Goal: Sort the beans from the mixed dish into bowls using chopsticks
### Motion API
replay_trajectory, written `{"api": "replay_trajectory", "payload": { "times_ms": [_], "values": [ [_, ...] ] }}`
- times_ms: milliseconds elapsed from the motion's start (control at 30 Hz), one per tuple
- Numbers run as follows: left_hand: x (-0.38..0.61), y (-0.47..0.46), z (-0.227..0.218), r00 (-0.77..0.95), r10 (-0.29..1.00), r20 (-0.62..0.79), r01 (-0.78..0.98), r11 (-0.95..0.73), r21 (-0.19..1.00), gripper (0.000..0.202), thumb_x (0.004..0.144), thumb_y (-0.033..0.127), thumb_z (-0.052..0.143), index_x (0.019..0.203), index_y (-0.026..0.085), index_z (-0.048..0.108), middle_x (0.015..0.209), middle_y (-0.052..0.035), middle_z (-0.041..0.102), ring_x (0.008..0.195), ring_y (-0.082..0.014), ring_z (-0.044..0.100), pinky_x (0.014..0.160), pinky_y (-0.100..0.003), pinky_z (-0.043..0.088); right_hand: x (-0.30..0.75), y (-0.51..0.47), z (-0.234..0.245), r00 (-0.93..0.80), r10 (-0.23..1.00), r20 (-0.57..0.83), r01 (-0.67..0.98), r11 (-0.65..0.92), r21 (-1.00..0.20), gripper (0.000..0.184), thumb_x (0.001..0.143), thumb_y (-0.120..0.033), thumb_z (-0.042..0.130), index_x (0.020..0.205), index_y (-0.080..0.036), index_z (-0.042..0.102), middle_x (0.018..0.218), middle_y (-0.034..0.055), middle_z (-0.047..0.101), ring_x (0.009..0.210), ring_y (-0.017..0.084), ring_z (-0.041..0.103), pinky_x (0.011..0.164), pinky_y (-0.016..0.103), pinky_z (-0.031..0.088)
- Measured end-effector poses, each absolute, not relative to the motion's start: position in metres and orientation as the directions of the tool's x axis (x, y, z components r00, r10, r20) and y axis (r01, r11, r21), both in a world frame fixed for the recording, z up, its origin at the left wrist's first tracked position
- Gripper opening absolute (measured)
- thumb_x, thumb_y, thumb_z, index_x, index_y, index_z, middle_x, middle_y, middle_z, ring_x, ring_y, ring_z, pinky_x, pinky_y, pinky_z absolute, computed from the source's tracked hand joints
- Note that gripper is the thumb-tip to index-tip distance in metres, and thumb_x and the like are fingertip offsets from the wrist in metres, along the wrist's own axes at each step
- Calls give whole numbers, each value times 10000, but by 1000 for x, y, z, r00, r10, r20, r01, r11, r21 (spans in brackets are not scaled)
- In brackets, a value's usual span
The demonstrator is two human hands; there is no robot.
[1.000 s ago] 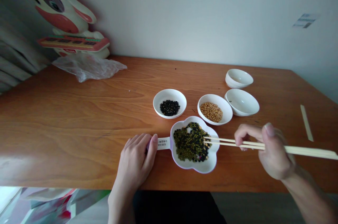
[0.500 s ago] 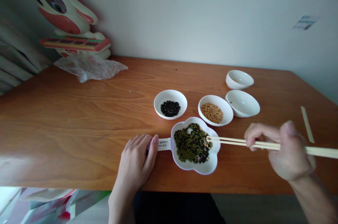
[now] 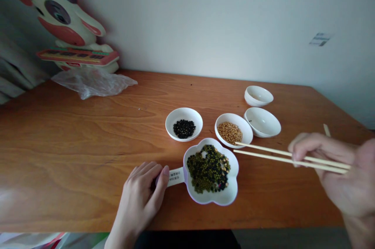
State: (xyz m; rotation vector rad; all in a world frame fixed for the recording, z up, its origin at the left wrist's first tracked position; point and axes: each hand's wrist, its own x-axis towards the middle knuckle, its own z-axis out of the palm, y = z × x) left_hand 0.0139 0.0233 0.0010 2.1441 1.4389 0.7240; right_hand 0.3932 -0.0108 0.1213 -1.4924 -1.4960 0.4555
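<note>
The left hand wraps around the flat white handle of a flower-shaped plastic dish, its fingers curled and pressed against the printed label strip. The dish sits on the wood-grained surface near the person's edge and holds one heap of small mixed beans, mostly dull green and glossy black with a few pale ones. The right hand holds a pair of smooth, pale wooden chopsticks out to the side, its grip slightly spread: the two tips stay apart, pinch nothing, and reach just past the dish's upper rim. Beyond the dish stand four round white ceramic bowls. One holds black beans, and one holds round yellow soybeans, just beside the chopstick tips. Two others stand further right. A thin wooden strip lies at the far right, and a crumpled clear plastic bag lies by a cartoon cow figure
</note>
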Motion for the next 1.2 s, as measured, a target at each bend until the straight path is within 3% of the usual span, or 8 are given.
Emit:
{"api": "replay_trajectory", "payload": {
  "times_ms": [167, 367, 533, 800, 1200],
  "values": [
    [12, 23, -2, 335, 928, 163, 696, -360, 622, 390, 1091, 385, 449, 747, 215, 518, 744, 0, 589, 707, -177, 538, 721, -340, 369, 393, -30, 123, 133, 946, 294, 564, 172, -808, 873, 964, -814, 98, 645, -270, 701, 630, 52, 656, 645, 239, 619, 551, 357, 470],
    [12, 24, -4, 341, 926, 161, 710, -365, 602, 392, 1096, 374, 427, 749, 218, 520, 763, -10, 609, 729, -191, 546, 732, -355, 360, 398, -39, 112, -43, 990, 135, 582, 135, -802, 846, 1015, -650, -66, 724, -262, 627, 653, 50, 597, 642, 235, 562, 587, 382, 410],
    [13, 24, -1, 344, 925, 158, 715, -367, 595, 395, 1098, 368, 419, 746, 219, 519, 760, -15, 609, 730, -197, 544, 730, -362, 351, 382, -30, 107, -185, 983, -1, 640, 120, -759, 696, 1060, -612, 78, 785, -257, 610, 711, 36, 606, 694, 222, 571, 669, 367, 422],
    [14, 24, 1, 349, 922, 165, 713, -376, 592, 397, 1097, 355, 411, 736, 217, 502, 747, -12, 598, 714, -191, 533, 721, -355, 352, 367, -17, 110, -171, 985, -27, 664, 95, -741, 687, 1082, -604, 133, 746, -246, 612, 703, 28, 615, 694, 197, 568, 682, 332, 404],
    [16, 24, 3, 346, 923, 169, 717, -377, 587, 396, 1096, 354, 403, 737, 220, 504, 750, -22, 610, 723, -205, 539, 729, -360, 353, 363, -10, 102, -171, 983, 63, 649, 160, -743, 671, 1102, -559, 208, 698, -234, 633, 640, 6, 622, 634, 156, 570, 636, 298, 410]
  ]
}}
